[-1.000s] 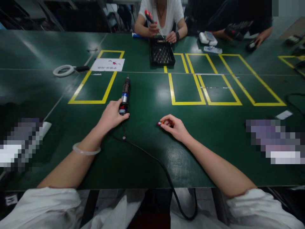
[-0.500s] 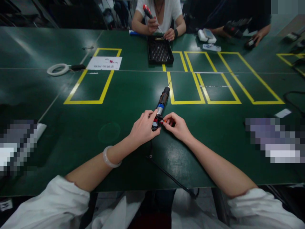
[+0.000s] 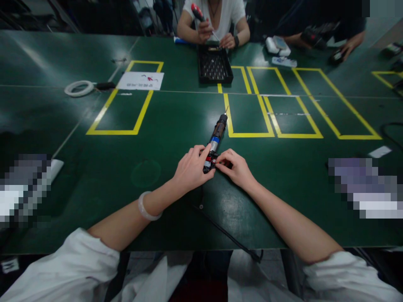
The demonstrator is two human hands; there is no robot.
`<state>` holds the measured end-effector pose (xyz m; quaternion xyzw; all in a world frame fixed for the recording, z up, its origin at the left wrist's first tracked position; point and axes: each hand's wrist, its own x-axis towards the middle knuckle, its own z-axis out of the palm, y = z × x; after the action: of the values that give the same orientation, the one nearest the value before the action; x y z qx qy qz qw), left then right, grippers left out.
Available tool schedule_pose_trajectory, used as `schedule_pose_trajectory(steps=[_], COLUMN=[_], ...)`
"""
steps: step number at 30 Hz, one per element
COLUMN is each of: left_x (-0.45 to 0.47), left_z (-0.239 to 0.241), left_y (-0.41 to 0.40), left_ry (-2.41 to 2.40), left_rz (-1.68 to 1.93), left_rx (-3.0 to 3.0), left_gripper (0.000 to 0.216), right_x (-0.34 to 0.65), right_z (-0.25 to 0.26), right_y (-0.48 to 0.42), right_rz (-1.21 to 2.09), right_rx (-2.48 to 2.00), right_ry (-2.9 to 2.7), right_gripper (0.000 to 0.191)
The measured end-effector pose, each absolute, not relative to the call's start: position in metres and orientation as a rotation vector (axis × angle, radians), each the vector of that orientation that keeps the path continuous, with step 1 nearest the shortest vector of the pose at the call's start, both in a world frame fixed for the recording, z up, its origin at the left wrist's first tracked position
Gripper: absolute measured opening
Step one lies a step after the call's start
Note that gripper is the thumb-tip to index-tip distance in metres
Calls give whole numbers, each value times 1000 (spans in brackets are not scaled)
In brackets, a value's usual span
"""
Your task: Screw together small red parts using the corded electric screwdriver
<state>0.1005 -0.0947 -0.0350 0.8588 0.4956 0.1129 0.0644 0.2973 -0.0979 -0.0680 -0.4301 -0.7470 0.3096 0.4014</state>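
Observation:
An electric screwdriver (image 3: pixel 215 143) lies on the green table with its inner parts bared: a silver and blue motor, and a red part near its rear. Its thin bit points away from me. My left hand (image 3: pixel 192 168) is wrapped round the rear half from the left, thumb below and fingers above. From the right, my right hand (image 3: pixel 234 167) pinches at the screwdriver's side, beside the red part. Whatever sits between those fingertips is too small to name. A black cord (image 3: pixel 226 234) runs from the rear toward the table's front edge.
Across the table a person holds a red-handled screwdriver (image 3: pixel 198 12) over a black tray (image 3: pixel 215 79) of small parts. A white cable coil (image 3: pixel 78 89) and a printed sheet (image 3: pixel 140 81) lie at left. Yellow tape (image 3: pixel 252 135) marks rectangles. Blurred-out objects flank me on both sides.
My right fingertips have closed in on the screwdriver's side, and the orange-red bit seen between them is now mostly hidden. The view has shifted slightly; my left hand keeps its hold.

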Motion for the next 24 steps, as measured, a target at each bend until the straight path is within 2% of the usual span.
schedule_pose_trajectory(steps=[12, 24], left_x=[102, 95], left_z=[-30, -24], left_y=[-95, -92], left_ry=[1577, 1597], left_rz=[258, 169], left_rx=[2608, 2677], left_gripper=[69, 67], right_x=[291, 290], right_z=[-58, -63], right_y=[-108, -106], right_rz=[835, 894], right_rx=[-1224, -1118], right_ry=[-1762, -1791], right_gripper=[7, 8])
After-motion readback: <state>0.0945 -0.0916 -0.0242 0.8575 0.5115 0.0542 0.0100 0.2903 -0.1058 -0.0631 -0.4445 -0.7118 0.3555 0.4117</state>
